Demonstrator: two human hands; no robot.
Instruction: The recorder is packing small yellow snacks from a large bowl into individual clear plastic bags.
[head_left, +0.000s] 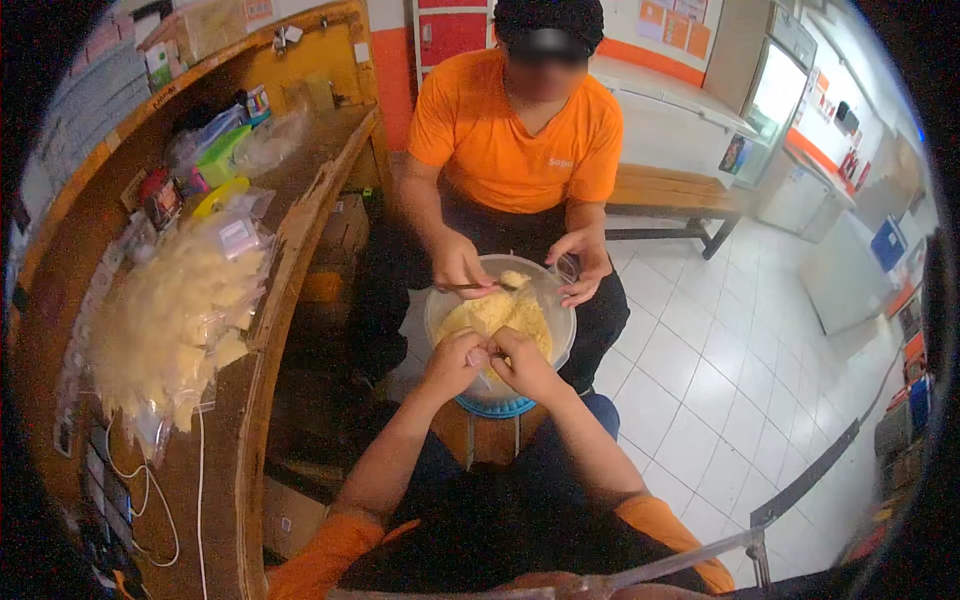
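My left hand (454, 364) and my right hand (523, 363) meet over the near side of a translucent plastic tub (568, 337). Between their fingertips they pinch a small clear plastic bag (477, 357), partly hidden by the fingers. Pale yellow crumbly powder (525, 319) lies in the tub. Across from me sits a person in an orange shirt (517, 142). One hand of that person holds a spoon (480, 286) with a heap of the powder over the tub; the other holds a small clear round container (568, 268) at the tub's right rim.
Many filled clear plastic bags (180, 322) are piled on the wooden desk (300, 217) at left, with a white cable (201, 495) near them. A blue ribbed base (495, 407) is under the tub. Behind the person stands a wooden bench (667, 191) on white floor tiles.
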